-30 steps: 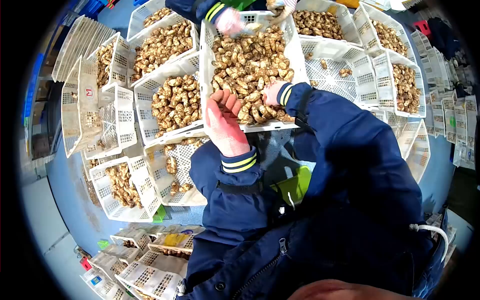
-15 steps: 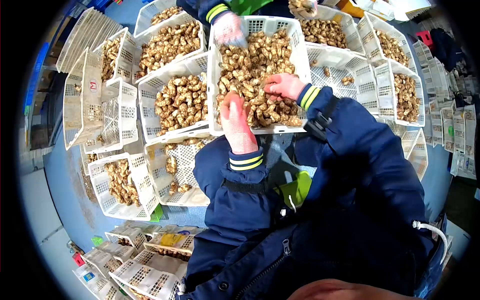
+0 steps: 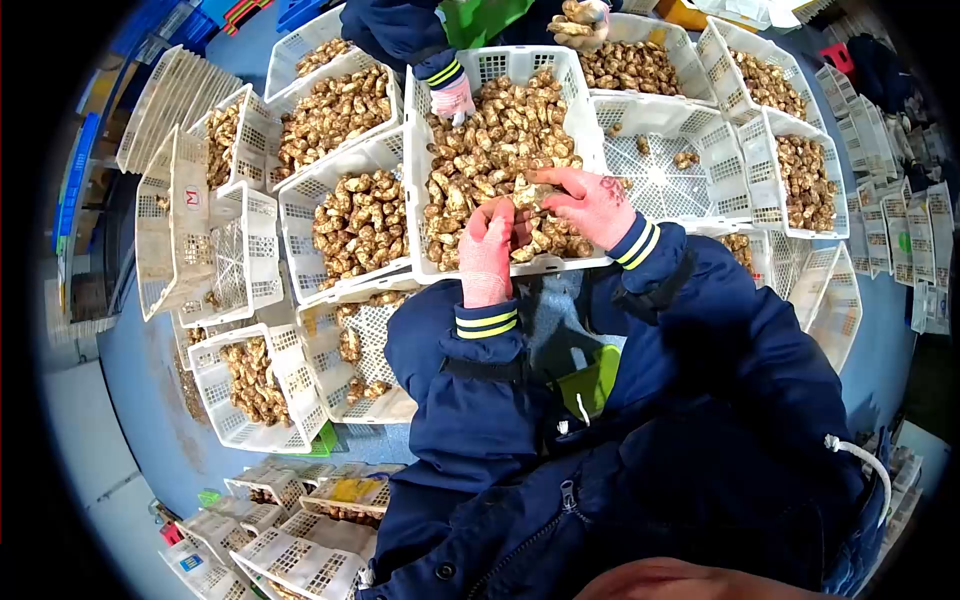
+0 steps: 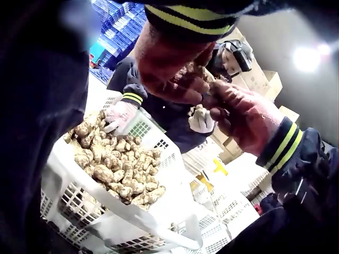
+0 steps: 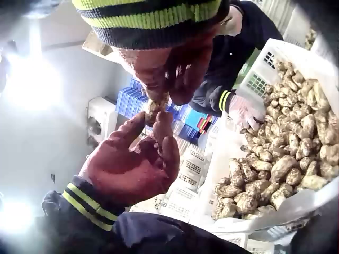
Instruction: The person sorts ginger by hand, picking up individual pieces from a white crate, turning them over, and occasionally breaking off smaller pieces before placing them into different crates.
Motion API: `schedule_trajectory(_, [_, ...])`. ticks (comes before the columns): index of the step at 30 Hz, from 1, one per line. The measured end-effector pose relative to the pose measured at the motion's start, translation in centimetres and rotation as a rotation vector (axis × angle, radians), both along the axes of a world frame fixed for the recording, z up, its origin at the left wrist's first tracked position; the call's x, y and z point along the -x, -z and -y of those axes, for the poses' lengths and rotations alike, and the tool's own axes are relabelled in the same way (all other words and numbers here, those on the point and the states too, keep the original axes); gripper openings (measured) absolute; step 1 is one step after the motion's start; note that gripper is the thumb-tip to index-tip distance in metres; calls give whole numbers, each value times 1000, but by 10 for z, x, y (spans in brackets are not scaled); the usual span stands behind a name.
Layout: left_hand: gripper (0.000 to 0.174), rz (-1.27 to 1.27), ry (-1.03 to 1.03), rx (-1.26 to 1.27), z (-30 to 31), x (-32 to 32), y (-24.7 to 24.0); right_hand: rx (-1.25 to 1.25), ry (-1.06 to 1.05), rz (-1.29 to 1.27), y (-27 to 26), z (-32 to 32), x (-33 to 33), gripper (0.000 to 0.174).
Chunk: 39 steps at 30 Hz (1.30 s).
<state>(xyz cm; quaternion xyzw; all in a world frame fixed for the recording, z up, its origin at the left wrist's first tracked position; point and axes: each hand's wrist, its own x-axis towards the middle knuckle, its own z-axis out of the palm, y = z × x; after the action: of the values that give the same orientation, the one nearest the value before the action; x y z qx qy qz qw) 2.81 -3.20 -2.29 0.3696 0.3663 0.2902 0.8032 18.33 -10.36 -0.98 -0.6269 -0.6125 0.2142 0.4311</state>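
Note:
My left hand (image 3: 487, 258), in a pink glove, is over the near end of a full white crate (image 3: 597, 140). Opposite it, my pink-gloved right hand (image 3: 596, 208) holds a stubby, mottled brown-and-cream piece (image 3: 527, 192), mushroom- or tuber-like. In the right wrist view this piece (image 5: 155, 107) sits between the fingertips of both hands, pinched from either side. The left wrist view shows the fingertips of both hands meeting at it, above a heap of similar pieces (image 4: 127, 169).
Across the crate, another person's gloved hand (image 3: 453, 100) reaches into the heap; their other hand (image 3: 583, 25) holds several pieces. Crates stand close on both sides, including a filled left one (image 3: 290, 225) and a right one (image 3: 700, 195) with few pieces. Stacked crates (image 3: 175, 110) stand far left.
My hands have drawn together over the crate's near end, and a piece is now between their fingers. The other person's left-side hand has shifted within the crate.

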Motion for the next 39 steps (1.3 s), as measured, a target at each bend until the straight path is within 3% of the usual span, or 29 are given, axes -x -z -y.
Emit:
schedule_trajectory(1, [30, -11, -15, 31, 0, 0, 0, 4, 3, -4, -3, 0, 2, 38])
schedule_trajectory(3, [31, -27, -22, 40, 1, 0, 0, 205, 7, -705, -10, 2, 5, 30])
schedule_trajectory(5, [31, 2, -11, 36, 0, 0, 1, 341, 49, -684, -22, 2, 4, 24])
schedule_trajectory(7, [32, -12, -14, 41, 1, 0, 0, 428, 109, -731, -25, 1, 2, 31])
schedule_trajectory(12, [32, 55, -50, 125, 2, -1, -2, 333, 128, -966, -24, 3, 2, 37])
schedule_trajectory(15, [34, 49, -82, 169, 0, 2, -7, 371, 162, -882, -32, 12, 2, 35])
schedule_trajectory(17, [34, 49, -133, 237, -3, 4, -4, 441, 51, -786, -35, 21, 0, 26])
schedule_trajectory(20, [34, 10, -137, 214, -2, 4, -3, 759, -110, -176, -61, 28, 9, 35])
schedule_trajectory(21, [35, -15, -139, 205, -2, 4, -3, 759, -109, -176, -60, 26, 11, 35])
schedule_trajectory(23, [34, -46, -145, 203, 0, 4, -8, 475, 141, -77, -50, 24, 13, 39])
schedule_trajectory(24, [33, -53, -136, 181, 0, 4, -9, 263, 216, 173, -35, 22, 10, 35])
schedule_trajectory(25, [32, -60, -123, 159, 1, 4, -10, 264, 220, 170, -29, 20, 9, 35])
schedule_trajectory(27, [28, -92, -108, 153, 1, 1, -12, -55, 110, 470, -19, 16, 8, 35])
schedule_trajectory(28, [30, -94, -100, 150, 2, 1, -11, -12, 122, 553, -22, 15, 12, 30])
schedule_trajectory(31, [33, -105, -103, 129, 2, 2, -4, 139, 137, 670, -33, 14, 17, 21])
schedule_trajectory(33, [33, -131, -62, 51, 1, 1, -2, 69, 136, 688, -32, 16, 17, 24])
schedule_trajectory(35, [31, -129, -52, 44, 1, 1, -2, 167, 106, 735, -32, 16, 18, 24])
schedule_trajectory(39, [27, -98, -138, -5, 1, 2, 0, 214, 133, 654, -25, 19, 19, 18])
